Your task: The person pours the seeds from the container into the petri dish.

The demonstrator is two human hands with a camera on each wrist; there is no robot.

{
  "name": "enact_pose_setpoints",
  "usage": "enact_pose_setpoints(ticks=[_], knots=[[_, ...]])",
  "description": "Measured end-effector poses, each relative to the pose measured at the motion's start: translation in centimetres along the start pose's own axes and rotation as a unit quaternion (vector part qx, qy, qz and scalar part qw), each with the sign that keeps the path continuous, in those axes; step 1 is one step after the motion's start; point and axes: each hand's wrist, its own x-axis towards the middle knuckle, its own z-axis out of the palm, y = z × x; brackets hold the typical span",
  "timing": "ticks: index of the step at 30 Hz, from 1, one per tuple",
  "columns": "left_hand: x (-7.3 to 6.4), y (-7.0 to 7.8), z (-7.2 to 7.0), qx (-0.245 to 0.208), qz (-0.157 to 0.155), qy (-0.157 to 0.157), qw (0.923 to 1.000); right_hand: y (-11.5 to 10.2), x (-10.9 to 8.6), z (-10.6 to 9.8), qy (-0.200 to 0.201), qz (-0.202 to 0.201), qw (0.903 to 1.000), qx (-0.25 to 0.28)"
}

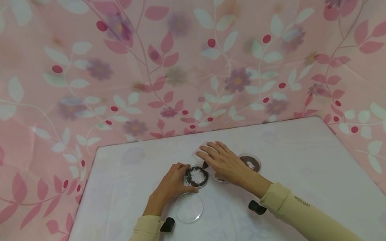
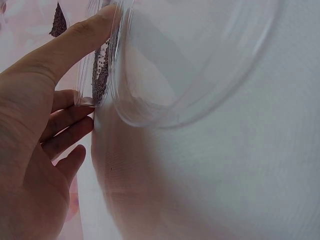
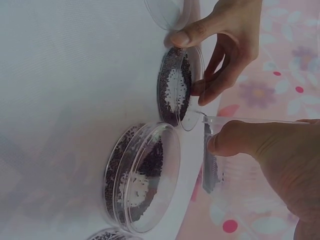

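Note:
My left hand (image 1: 170, 184) grips a petri dish (image 1: 197, 176) by its sides, thumb at the near edge and fingers at the far one. Inside, dark granules ring a white granular patch. Over the far right of this dish, my right hand (image 1: 224, 163) holds a clear plastic bag with dark granules (image 3: 210, 167) gathered along its lower part. In the left wrist view the bag's filled corner (image 2: 58, 21) tapers to a point. A clear dish lid (image 1: 189, 208) lies just in front of my left hand.
Below my right hand stands a lidded petri dish (image 3: 142, 185) with dark and white granules, partly hidden in the head view. Further right is another such dish (image 1: 254, 164). Black objects (image 1: 168, 224) sit by both wrists. Patterned pink cloth (image 1: 182, 54) rises behind the white table (image 1: 307, 220).

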Motion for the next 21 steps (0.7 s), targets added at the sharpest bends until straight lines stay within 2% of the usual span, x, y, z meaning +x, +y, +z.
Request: enact_pose_setpoints(ticks=[12, 21], knots=[[0.04, -0.13, 0.08, 0.002, 0.003, 0.002, 1.0, 0.08, 0.01, 0.18, 0.005, 0.001, 1.0, -0.001], [0.04, -0.26, 0.05, 0.012, 0.016, 0.009, 0.9997, 0.32, -0.06, -0.07, 0.006, 0.018, 0.9995, 0.024]])
